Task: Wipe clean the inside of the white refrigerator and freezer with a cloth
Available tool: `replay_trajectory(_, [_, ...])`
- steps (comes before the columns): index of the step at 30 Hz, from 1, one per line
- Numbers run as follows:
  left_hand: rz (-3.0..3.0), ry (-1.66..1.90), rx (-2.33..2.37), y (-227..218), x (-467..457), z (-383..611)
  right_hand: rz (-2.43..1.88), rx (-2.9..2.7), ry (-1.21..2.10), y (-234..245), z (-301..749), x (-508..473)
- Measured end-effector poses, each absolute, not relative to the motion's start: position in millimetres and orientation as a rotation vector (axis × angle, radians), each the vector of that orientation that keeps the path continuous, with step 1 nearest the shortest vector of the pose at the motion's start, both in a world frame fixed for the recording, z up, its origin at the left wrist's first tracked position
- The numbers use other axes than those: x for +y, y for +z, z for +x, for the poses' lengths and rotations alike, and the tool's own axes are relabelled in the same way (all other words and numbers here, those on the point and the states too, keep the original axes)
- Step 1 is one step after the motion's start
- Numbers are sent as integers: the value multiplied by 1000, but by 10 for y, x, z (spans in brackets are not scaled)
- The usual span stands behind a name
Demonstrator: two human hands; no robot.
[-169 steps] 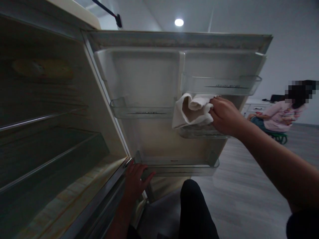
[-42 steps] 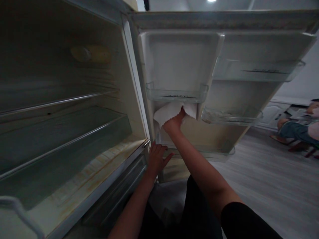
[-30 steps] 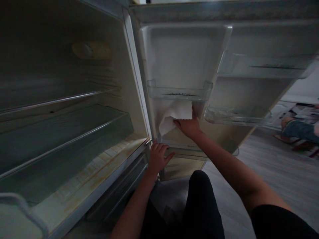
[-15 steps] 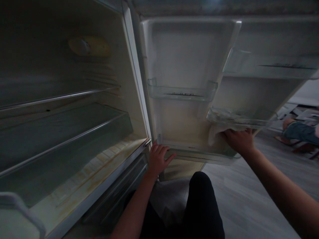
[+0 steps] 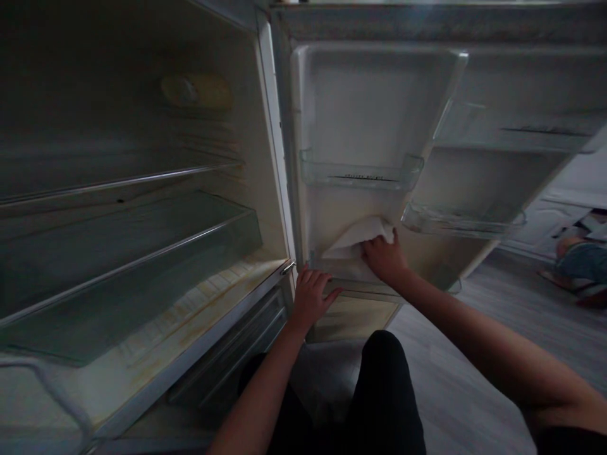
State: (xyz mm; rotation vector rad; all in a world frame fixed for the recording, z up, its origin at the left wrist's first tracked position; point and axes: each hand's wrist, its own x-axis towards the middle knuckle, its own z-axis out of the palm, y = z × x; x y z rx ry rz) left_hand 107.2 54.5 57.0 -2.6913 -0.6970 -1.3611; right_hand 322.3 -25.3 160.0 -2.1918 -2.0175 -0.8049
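Observation:
My right hand (image 5: 384, 256) grips a white cloth (image 5: 358, 235) against the inner panel of the open refrigerator door (image 5: 370, 101), just above the bottom door bin (image 5: 360, 287). Part of the cloth spreads out leftward from the fingers. My left hand (image 5: 312, 291) rests on the hinge-side end of that bottom bin, its fingers spread and holding nothing. Above the cloth sits a clear door shelf (image 5: 363, 175), with another clear shelf (image 5: 462, 222) to the right.
On the left, the refrigerator compartment has glass shelves (image 5: 190, 227) and a stained yellowish floor (image 5: 156, 366). A yellow, rounded item (image 5: 196, 91) sits at the back. Dark-trousered knees (image 5: 386, 379) are below the door. Another person's leg (image 5: 585, 260) shows at far right.
My right hand has moved left with the cloth, from under the right-hand shelf to the middle of the lower door panel. My left hand stays at the bin. The view has shifted slightly.

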Motion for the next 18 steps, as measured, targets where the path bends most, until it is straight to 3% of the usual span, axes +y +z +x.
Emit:
replay_trajectory(4, [-2658, -1356, -705, 580, 528, 1151, -2007, -2095, -717, 1526, 2969, 77])
replay_trajectory(12, [-2662, -1366, -679, 586, 536, 1126, -1316, -2803, -546, 1548, 3198, 563])
replay_trajectory(18, [-2693, -1317, -669, 562, 593, 1024, -1284, -3012, -175, 1390, 3831, 78])
